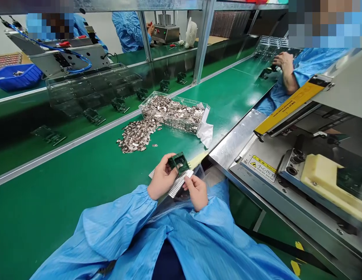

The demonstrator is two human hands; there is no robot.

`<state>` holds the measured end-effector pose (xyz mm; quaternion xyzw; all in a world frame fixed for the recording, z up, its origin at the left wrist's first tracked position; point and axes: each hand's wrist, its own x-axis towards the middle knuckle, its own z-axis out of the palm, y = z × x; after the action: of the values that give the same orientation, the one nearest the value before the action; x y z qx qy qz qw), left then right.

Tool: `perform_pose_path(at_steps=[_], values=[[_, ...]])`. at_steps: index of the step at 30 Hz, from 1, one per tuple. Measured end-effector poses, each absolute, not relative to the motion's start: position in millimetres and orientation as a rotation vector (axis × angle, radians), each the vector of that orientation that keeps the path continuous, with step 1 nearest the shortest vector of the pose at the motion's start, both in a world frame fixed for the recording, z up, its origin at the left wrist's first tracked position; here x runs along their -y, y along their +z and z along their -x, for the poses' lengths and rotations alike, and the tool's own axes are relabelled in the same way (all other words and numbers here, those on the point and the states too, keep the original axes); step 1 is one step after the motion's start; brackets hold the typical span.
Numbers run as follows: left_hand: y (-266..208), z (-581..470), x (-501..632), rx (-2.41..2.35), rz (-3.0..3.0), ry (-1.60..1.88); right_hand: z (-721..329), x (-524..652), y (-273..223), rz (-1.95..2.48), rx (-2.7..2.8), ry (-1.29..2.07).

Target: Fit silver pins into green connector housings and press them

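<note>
Near the table's front edge, my left hand [162, 179] is closed around a dark green plastic housing [181, 163] with a square opening. Just below the housing lies a sheet of small whitish pieces in rows [176, 187], partly covered by my left hand. My right hand [197, 191] pinches at the right edge of that sheet; whatever is between its fingertips is too small to make out. A clear plastic bin [183, 126] full of small silvery metal parts stands ahead of my hands. More of these metal parts [136, 136] are heaped at its left on the green surface.
At right stands a machine with a yellow guard bar [289, 105] and metal bed [242, 138]. Several dark housings [119, 105] line the ledge beyond the rail. A co-worker's hand [283, 62] works at the far right, near clear trays [270, 44].
</note>
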<state>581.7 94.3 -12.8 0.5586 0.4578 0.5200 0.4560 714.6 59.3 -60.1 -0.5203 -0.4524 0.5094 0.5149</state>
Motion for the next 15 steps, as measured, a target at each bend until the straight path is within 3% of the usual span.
perform_pose_path(at_steps=[15], values=[[-11, -583, -95, -1.140, -1.368, 1.216, -714, -52, -80, 1.270, 1.144, 1.037]])
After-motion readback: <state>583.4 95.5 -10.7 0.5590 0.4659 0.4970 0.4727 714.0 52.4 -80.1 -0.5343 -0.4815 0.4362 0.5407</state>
